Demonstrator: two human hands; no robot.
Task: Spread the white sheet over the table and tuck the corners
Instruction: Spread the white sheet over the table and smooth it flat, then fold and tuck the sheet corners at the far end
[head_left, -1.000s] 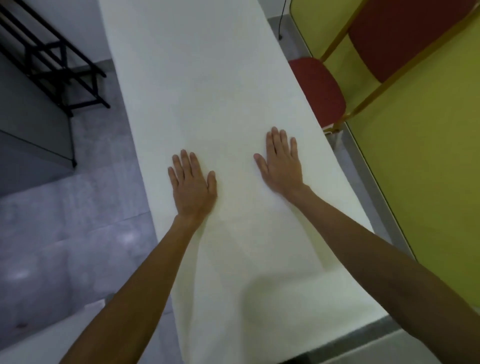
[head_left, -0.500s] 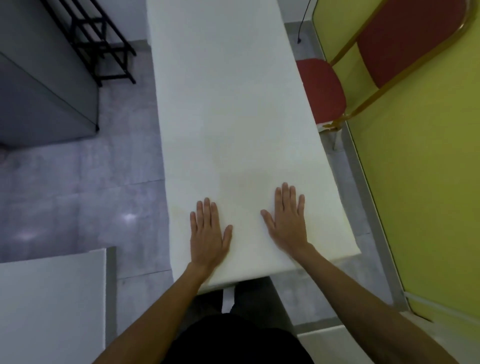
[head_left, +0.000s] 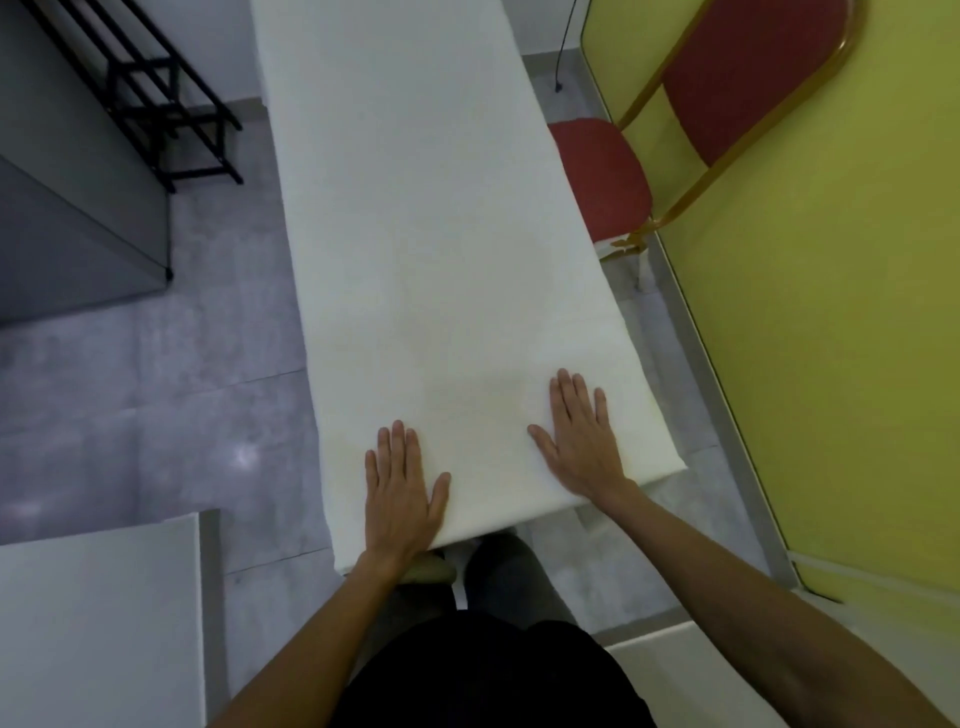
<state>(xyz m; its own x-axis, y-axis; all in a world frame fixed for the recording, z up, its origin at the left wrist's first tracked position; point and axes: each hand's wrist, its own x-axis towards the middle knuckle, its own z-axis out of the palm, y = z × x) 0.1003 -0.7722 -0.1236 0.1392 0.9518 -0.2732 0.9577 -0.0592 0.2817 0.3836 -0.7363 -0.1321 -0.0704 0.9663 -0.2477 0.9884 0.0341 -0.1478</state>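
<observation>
Smooth white sheet (head_left: 431, 249) (red chair (head_left: 597, 171) beside), grey tiled floor (head_left: 156, 415)

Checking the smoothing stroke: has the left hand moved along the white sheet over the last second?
Yes. The left hand slid toward the person, away from the red chair; its heel now sits at the white sheet's near edge.

Pulled left hand (head_left: 402, 493) and right hand (head_left: 579, 441) back along the sheet (head_left: 441, 234) to the near edge; flattened the creases seen there a second ago.
</observation>
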